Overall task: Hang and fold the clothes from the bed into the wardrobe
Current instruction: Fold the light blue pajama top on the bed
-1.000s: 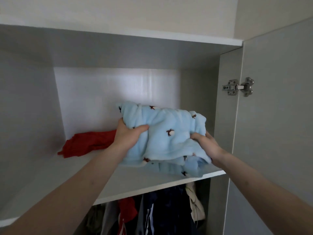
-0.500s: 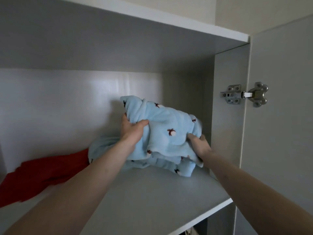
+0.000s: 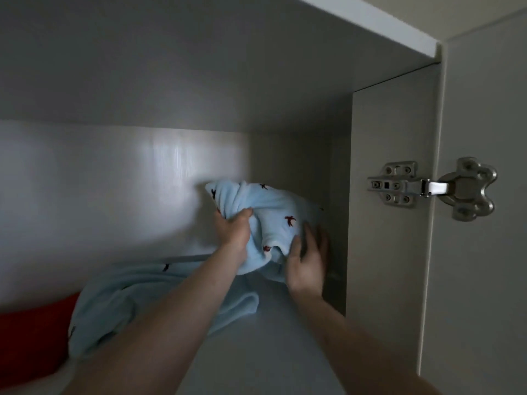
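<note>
Light-blue fleece garment (image 3: 273,220) w/ small dark-red embroidered motifs sits bunched in the back right corner of the upper wardrobe shelf (image 3: 273,337), pressed toward the rear panel and right side wall. Part of it trails down and to the left across the shelf, ending beside a red garment (image 3: 31,337) at the left edge.

Left hand (image 3: 232,229) reaches in w/ arm stretched fwd, fingers and thumb curled into the fleece, gripping a fold at the top of the bundle. Right hand (image 3: 309,265) is at the bundle's right lower side, palm toward the cloth, fingers fairly straight and spread, pushing against it; slightly motion-blurred, so exact contact of each finger can't be told.

Wardrobe door (image 3: 484,280) stands open on the right, held by 1 metal hinge (image 3: 433,188). No readable writing or brand on cloth, hinge or panels.
</note>
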